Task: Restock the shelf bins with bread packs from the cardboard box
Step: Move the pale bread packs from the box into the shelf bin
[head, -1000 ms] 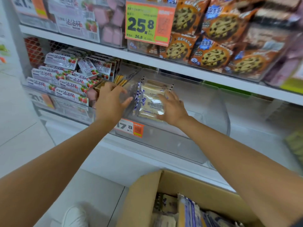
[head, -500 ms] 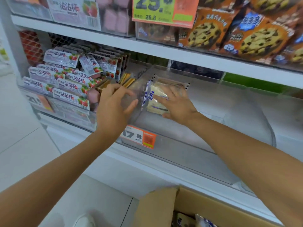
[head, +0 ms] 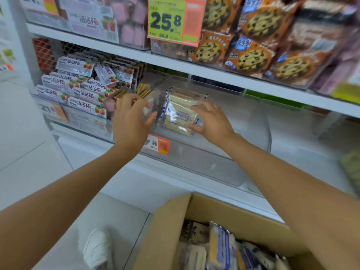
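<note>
At far left on the middle shelf, strawberry snack packs (head: 81,92) heaped in their own bin. Just beside them, left hand (head: 132,121) laid against the left wall of the clear bin (head: 243,121), fingers (head: 129,99) apart and loosely bent, clamped on nothing. Inside that bin, close against the same wall, a single bread pack (head: 179,112) standing on its lower edge, label toward the camera. Right hand (head: 212,123) bracing the pack's right edge, fingers (head: 198,108) spread and nearly straight, forefinger high, thumb low, resting on the wrapper rather than curled round it. Overhead, an orange price card (head: 175,18) and cookie bags (head: 253,55) on the upper shelf. Lower right, the cardboard box (head: 167,230) open on the floor, more bread packs (head: 220,248) waiting inside. Restocking judged barely begun, with most of the stock yet to go up. Likeliest upset from here: the lone pack, with no neighbours to lean on, tipping flat or skating forward on release by the right hand, slick wrapper on smooth plastic to blame. Lesser risk: a push from the left hand shifting the bin wall into the crowded stock alongside
</note>
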